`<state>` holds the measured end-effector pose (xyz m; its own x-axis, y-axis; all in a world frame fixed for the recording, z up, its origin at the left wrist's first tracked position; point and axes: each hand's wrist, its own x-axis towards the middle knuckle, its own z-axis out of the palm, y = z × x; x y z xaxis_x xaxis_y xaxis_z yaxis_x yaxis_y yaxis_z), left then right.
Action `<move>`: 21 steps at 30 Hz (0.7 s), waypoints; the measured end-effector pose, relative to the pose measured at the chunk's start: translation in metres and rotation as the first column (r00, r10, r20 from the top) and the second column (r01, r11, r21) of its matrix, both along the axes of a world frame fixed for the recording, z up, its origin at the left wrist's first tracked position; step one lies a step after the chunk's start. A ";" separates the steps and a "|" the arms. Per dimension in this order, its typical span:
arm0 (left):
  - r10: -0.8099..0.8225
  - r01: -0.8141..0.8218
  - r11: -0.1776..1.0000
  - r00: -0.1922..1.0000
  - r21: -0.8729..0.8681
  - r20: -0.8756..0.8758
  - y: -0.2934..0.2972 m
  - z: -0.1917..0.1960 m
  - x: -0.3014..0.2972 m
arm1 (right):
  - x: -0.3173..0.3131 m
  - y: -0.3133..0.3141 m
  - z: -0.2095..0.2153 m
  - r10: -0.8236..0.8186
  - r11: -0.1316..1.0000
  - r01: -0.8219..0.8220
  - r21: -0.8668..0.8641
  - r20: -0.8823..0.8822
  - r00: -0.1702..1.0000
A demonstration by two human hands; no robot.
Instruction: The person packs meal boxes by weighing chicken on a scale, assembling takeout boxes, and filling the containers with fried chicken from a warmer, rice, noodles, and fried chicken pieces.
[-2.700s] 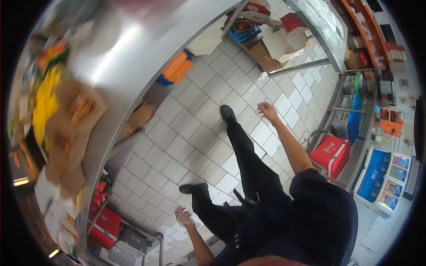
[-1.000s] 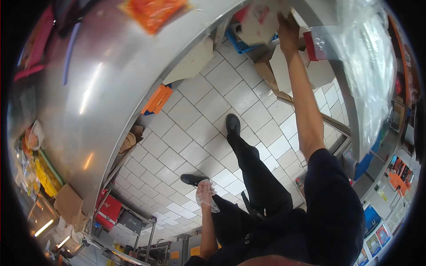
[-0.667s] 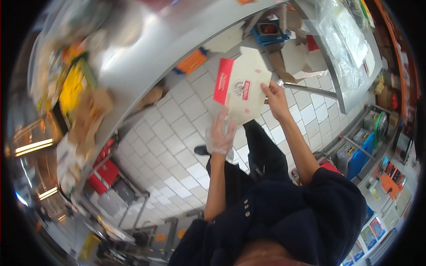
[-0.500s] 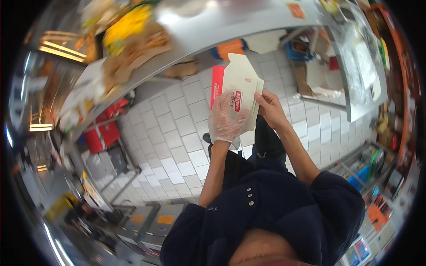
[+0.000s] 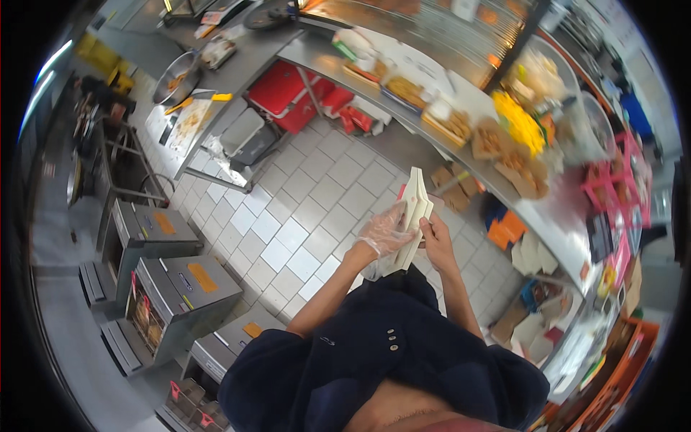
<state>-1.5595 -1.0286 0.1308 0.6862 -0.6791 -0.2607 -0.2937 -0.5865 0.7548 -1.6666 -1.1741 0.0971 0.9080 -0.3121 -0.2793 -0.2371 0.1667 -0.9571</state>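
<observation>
Cream carton [image 5: 420, 209] in left hand [image 5: 385, 230], right hand [image 5: 436, 239]; bowl [image 5: 186, 66] holds food [image 5: 175, 81].

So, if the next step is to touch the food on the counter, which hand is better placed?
Probably the left hand: it wears a clear glove, while the right hand looks bare. Both hands hold the carton, so the right would have to support it alone.

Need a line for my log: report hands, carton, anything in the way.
Gloved left hand and bare right hand both on cream carton. Carton nearly edge-on, held above tiled floor. Nothing seen blocking the hands; metal counter stands beyond.
</observation>
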 end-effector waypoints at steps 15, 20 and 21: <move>0.343 -0.348 0.856 0.936 0.382 0.085 0.120 -0.024 0.397 | 0.409 0.123 0.053 0.320 0.855 -0.176 -0.488 0.230 0.919; 0.291 -0.421 0.820 0.890 0.389 0.350 0.157 0.022 0.599 | 0.495 0.123 0.074 0.048 0.833 0.167 -0.527 0.370 0.928; 0.255 -0.391 0.827 0.901 0.404 0.351 0.174 0.001 0.660 | 0.513 0.121 0.075 0.054 0.830 0.160 -0.534 0.362 0.931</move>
<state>-0.8994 -0.8545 0.1318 0.9327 -0.2562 -0.2538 -0.1768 -0.9382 0.2975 -1.1538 -1.0532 0.1718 0.8872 -0.3655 0.2815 0.1207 -0.4051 -0.9063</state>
